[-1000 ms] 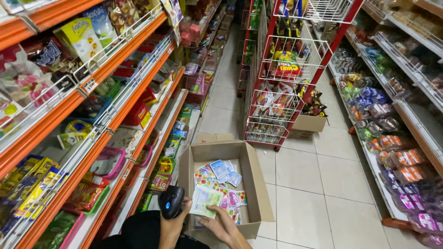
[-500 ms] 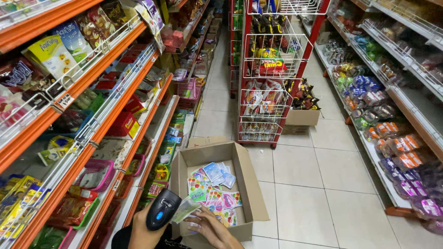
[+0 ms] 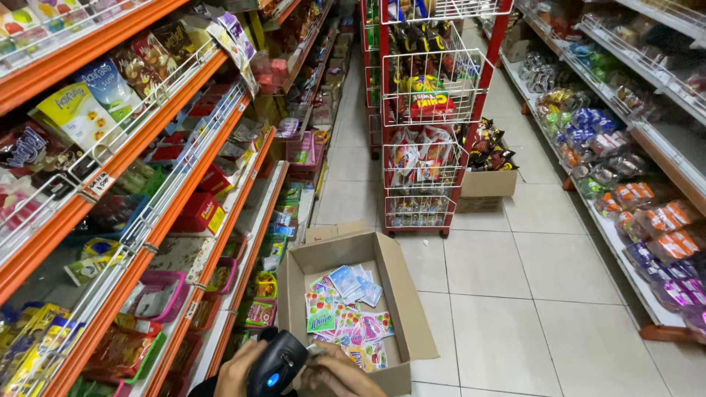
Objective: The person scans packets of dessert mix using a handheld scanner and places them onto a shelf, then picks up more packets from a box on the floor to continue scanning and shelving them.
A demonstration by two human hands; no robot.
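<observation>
Shop aisle, orange shelves at left. Bottom centre, the left hand (image 3: 239, 371) grips a black barcode scanner (image 3: 276, 364); the right hand (image 3: 334, 375) pinches a packet beside it, whose code should squarely face the scanner, over the open cardboard box (image 3: 412, 309).

Single view, head-worn: we look steeply down and forward along a shop aisle. Nearest, at the bottom edge, our left hand (image 3: 237, 371) and right hand (image 3: 334, 375); just beyond, the open cardboard box (image 3: 412, 312) on the tiled floor (image 3: 515, 294). Shelves (image 3: 158, 198) flank us closely; a red wire rack (image 3: 430, 117) stands farther ahead.
</observation>
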